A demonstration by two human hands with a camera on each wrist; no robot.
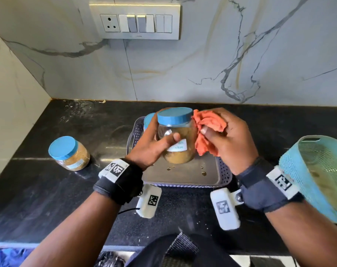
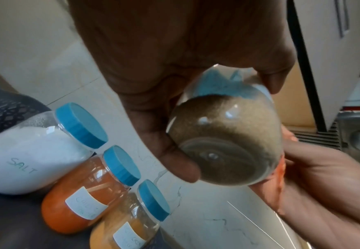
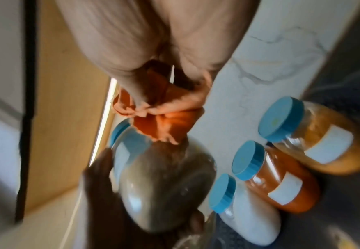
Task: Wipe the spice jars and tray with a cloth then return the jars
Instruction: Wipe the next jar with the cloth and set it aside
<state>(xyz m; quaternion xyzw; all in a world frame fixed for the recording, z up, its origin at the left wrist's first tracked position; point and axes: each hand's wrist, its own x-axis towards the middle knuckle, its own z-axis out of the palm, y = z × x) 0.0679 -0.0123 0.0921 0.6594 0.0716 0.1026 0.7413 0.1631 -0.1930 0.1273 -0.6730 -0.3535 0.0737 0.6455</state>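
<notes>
My left hand grips a clear spice jar with a blue lid and brown powder, tilted above the grey tray. The left wrist view shows the jar's round base with my thumb and fingers curled round it. My right hand holds a bunched orange cloth against the jar's right side, up near the lid. In the right wrist view the cloth touches the jar. A salt jar, an orange chilli jar and a yellow jar stand together.
One more brown-filled jar stands on the black counter, left of the tray. Droplets lie on the tray floor. A teal mesh basket sits at the right edge. The marble wall carries a switch panel.
</notes>
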